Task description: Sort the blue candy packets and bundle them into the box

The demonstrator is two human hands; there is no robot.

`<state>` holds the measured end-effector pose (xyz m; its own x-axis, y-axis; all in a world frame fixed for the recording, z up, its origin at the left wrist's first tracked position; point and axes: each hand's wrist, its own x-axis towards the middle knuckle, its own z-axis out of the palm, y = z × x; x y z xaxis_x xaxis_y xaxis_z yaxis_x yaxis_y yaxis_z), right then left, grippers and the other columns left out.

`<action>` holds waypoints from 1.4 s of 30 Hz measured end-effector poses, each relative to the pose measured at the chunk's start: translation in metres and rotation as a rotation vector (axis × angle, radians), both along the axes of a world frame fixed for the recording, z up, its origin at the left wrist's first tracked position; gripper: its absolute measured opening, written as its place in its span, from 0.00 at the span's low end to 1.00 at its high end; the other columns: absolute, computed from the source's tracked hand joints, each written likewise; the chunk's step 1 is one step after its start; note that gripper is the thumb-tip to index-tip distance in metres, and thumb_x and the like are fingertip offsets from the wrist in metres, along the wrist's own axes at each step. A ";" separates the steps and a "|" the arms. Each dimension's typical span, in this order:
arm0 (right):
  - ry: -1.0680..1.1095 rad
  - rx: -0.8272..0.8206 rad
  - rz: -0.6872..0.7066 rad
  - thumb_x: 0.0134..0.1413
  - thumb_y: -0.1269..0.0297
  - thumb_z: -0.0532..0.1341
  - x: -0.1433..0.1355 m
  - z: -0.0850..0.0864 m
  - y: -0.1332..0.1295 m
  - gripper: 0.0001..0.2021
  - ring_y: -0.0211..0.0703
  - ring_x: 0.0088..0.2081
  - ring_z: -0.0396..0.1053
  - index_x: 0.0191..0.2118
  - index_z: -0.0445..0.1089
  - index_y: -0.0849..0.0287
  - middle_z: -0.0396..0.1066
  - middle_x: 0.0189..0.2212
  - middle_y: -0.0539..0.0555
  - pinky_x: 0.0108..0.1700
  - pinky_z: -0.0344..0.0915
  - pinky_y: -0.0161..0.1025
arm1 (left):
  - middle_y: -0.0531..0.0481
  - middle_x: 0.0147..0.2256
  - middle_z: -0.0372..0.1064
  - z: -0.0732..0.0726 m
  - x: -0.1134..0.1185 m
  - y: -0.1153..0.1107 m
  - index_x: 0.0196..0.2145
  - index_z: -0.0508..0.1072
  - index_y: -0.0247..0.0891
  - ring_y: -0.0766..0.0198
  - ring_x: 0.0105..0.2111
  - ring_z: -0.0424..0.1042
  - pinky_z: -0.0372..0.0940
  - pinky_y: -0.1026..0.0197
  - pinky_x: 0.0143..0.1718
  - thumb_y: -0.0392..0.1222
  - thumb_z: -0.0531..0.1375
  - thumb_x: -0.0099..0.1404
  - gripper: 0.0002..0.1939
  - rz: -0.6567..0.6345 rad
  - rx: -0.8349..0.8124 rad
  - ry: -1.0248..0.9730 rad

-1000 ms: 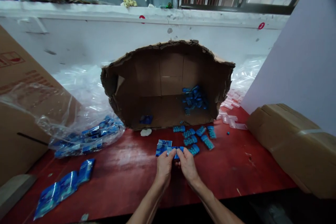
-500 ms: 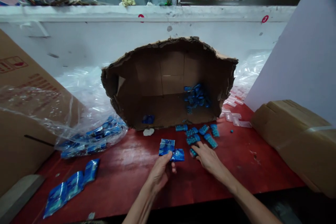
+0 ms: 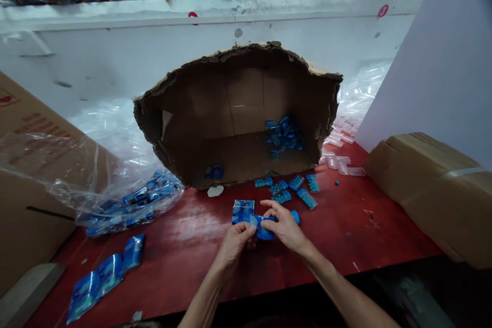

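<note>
My left hand (image 3: 235, 240) pinches a small glossy blue packet (image 3: 263, 229) between thumb and fingers. My right hand (image 3: 285, 226) has its thumb and fingers closed on the right edge of that packet, with the index finger raised. Another blue packet (image 3: 243, 209) sits just behind it, partly overlapped. Beside my right hand lies a blue-capped piece (image 3: 295, 216), partly hidden by the hand. Several small clear containers of blue beads with blue caps (image 3: 306, 198) lie on the red table (image 3: 200, 271) beyond.
A torn-open cardboard box (image 3: 215, 143) stands ahead, with a pile of blue containers (image 3: 285, 136) inside. At left are a plastic bag of blue packets (image 3: 142, 200) and loose packets (image 3: 109, 272). Clear plastic cases (image 3: 342, 164) and a closed carton (image 3: 426, 189) are at right.
My right hand has moved left from the bead containers to the packet in my left hand, leaving a blue-capped piece beside it. The view has shifted slightly.
</note>
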<state>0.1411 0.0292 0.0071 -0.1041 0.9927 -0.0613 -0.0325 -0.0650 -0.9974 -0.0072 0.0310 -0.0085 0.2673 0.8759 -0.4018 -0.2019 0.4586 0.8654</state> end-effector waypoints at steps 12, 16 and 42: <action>-0.114 0.071 -0.110 0.44 0.66 0.58 -0.009 0.002 -0.001 0.16 0.32 0.21 0.56 0.43 0.64 0.57 0.58 0.18 0.42 0.25 0.55 0.30 | 0.50 0.19 0.68 0.006 0.002 -0.008 0.26 0.70 0.33 0.69 0.18 0.65 0.59 0.65 0.23 0.46 0.60 0.51 0.12 -0.042 -0.156 -0.148; -0.294 0.164 -0.029 0.51 0.64 0.53 0.009 0.007 -0.003 0.11 0.36 0.29 0.63 0.42 0.65 0.57 0.66 0.28 0.48 0.33 0.59 0.33 | 0.51 0.18 0.67 0.002 -0.002 -0.011 0.25 0.68 0.33 0.69 0.19 0.66 0.60 0.65 0.24 0.41 0.62 0.50 0.08 -0.001 -0.250 -0.228; -0.629 0.249 0.283 0.46 0.69 0.57 0.050 0.038 -0.029 0.17 0.41 0.38 0.63 0.45 0.66 0.53 0.65 0.34 0.51 0.43 0.59 0.37 | 0.50 0.18 0.68 -0.007 -0.005 -0.017 0.28 0.68 0.34 0.69 0.18 0.66 0.62 0.64 0.24 0.43 0.58 0.54 0.08 0.016 -0.293 -0.246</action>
<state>0.1910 -0.0003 0.0446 -0.3776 0.9255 0.0300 0.5355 0.2447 -0.8083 -0.0117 0.0139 -0.0155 0.3743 0.7383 -0.5611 -0.3966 0.6744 0.6228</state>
